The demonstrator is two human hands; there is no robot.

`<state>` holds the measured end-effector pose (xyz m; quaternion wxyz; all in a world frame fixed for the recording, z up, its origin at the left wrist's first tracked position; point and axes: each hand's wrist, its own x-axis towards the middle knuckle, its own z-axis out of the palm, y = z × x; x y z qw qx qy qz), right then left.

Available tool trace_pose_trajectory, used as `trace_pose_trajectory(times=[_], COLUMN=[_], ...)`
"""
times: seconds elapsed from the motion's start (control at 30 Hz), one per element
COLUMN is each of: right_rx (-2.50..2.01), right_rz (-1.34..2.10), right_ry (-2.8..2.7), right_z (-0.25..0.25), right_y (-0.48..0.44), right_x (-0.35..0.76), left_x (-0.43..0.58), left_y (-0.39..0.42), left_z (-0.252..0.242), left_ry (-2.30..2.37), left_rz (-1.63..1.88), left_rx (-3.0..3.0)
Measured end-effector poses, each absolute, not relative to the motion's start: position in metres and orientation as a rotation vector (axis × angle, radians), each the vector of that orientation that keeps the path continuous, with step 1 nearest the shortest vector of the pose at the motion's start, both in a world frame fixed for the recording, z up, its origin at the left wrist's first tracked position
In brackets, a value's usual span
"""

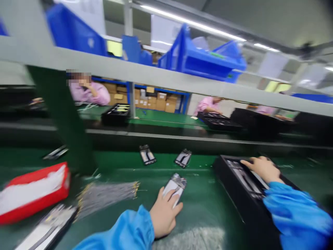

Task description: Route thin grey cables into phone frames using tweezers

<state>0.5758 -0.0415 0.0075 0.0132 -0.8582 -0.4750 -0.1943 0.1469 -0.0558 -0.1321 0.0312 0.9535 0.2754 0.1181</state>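
Observation:
On the green work surface [203, 194] lies an opened phone assembly [174, 187], pale with bare parts at its far end. My left hand [166, 211] rests over its near part, fingers and thumb to either side. To the right, a black tray [229, 194] carries several similar phone units [241, 175] in a row. My right hand [264, 169] reaches into this tray, thumb out to the left and fingers bent over a unit that it partly hides. Farther back lie two more phone assemblies, one [147, 155] left and another [183, 158] right.
At left sit a red box [33, 191] with white contents, a bundle of thin grey cables [109, 196] and a larger-looking phone unit [48, 227]. A green post [62, 118] rises behind them. Blue bins [205, 59] stand on the overhead shelf. Co-workers in pink sit across the bench.

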Motion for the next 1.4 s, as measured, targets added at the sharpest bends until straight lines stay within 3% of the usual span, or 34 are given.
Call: trace_pose_trajectory(times=[0.17,0.3,0.53,0.87,1.07,1.4], right_rx=[-2.343,-1.896,-1.375,-1.383,-1.260,-1.312], right_rz=[-0.514,-0.332,-0.127,0.276,0.255,-0.188], right_ry=[-1.907,-2.298,-2.468,-2.609,-2.575,-2.636], right_z=[0.034,-0.011,-0.109,-0.130,-0.135,-0.166], right_y=[0.012,0.022,-0.023,-0.050,-0.068,-0.096], right_x=[0.501,0.389,0.306,0.268,0.263,0.281], left_x=[0.140,0.134,0.104,0.118,0.166,0.172], left_y=[-0.046,-0.041,0.000,0.061,0.107,0.118], left_z=[-0.127,-0.130,-0.123,-0.109,-0.113,-0.108], left_ry=[0.494,0.517,1.074,1.747,1.944,1.963], left_rz=[0.375,0.410,0.529,0.389,0.275,0.185], left_rx=[2.923,2.866,2.818,2.476,2.248,2.366])
